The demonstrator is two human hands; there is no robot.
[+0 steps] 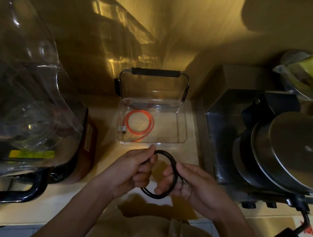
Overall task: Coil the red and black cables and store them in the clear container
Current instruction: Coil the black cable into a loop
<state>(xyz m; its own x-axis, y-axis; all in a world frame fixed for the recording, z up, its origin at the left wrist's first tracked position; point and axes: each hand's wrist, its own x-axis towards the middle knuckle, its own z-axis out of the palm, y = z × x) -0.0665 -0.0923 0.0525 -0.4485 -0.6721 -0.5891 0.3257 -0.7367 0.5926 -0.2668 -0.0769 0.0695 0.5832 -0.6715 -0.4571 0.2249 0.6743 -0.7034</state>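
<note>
Gripping black cable [173, 165] coil, ends hidden w/in both hands.

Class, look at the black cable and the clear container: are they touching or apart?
Apart. The head view shows the black cable held as a loop in both hands, with bare counter showing between it and the near wall of the clear container.

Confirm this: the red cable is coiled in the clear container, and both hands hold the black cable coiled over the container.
Not over it. The head view shows the black cable, gripped by the left hand and right hand, in front of the clear container, above the counter. The red cable lies coiled inside.
</note>
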